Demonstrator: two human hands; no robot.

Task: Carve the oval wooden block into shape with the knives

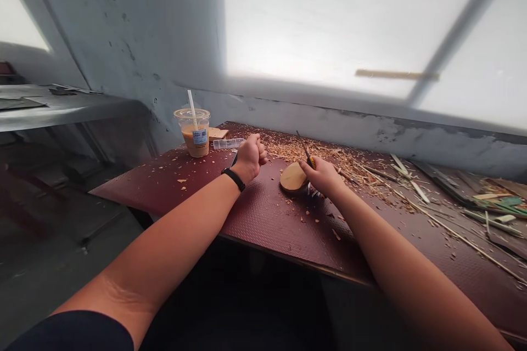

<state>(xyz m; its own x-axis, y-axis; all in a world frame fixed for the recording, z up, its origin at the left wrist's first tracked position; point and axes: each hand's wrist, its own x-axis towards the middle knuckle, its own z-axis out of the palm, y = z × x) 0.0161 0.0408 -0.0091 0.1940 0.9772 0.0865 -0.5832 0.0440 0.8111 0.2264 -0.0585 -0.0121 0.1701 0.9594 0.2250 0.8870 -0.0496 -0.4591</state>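
My left hand (252, 158) is closed in a fist above the table, wearing a dark band and watch at the wrist. Whatever its curled fingers may hold is hidden. Between the fingers of my right hand (323, 176) is a slim tool with a yellow-and-black handle (312, 163), its thin dark shaft pointing up and away; I cannot tell its exact kind. Just left of that hand, a round, pale wooden piece (293, 177) with a dark edge rests on the table. Small whitish bits show under the right hand.
Wood shavings (317, 149) cover the back of the dark red table (263, 225). A plastic cup of iced drink (196, 134) with a straw stands left, beside a clear compartment box (228, 143). Wood strips (411, 181) and scraps lie right. A wall (288, 109) borders the back.
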